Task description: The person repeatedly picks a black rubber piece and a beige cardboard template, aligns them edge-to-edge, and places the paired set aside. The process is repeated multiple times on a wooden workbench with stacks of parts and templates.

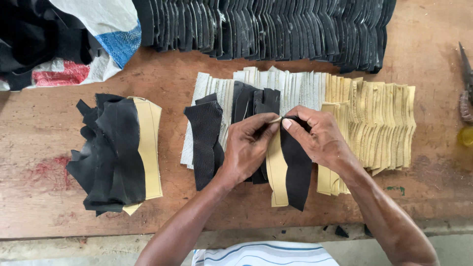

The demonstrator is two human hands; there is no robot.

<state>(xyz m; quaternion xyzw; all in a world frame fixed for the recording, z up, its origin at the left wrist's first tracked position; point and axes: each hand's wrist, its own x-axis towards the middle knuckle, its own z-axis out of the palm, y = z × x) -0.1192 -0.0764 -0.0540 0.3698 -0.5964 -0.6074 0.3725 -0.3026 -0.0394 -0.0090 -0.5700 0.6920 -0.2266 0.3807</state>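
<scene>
We have both hands pinched on one pair of pieces at the middle of the wooden bench: a black leather piece and a tan liner piece lying against it. Our left hand closes thumb and fingers on the top edge from the nine o'clock side; our right hand nips the same edge from three o'clock, so the fingertips almost meet. The long axis of both pieces runs from twelve to six o'clock, and they hang down from the pinch towards us, the tan one on the left, the black one overlapping it on the right. Neither hand is nearer than the other; both are already on the top edge.

Under the hands lies a fanned row of pale liner pieces, running on to three o'clock as a yellower fan. At nine o'clock of the left hand several loose black pieces rest on that row, touching the wrist side. Further at nine o'clock, well apart, sits a stack of joined black-and-tan pieces. At twelve o'clock a long row of black cut pieces spans the bench, with a woven sack at eleven. A tool, partly cut off, lies at the three o'clock edge. Nothing lies between the hands and the pair.
</scene>
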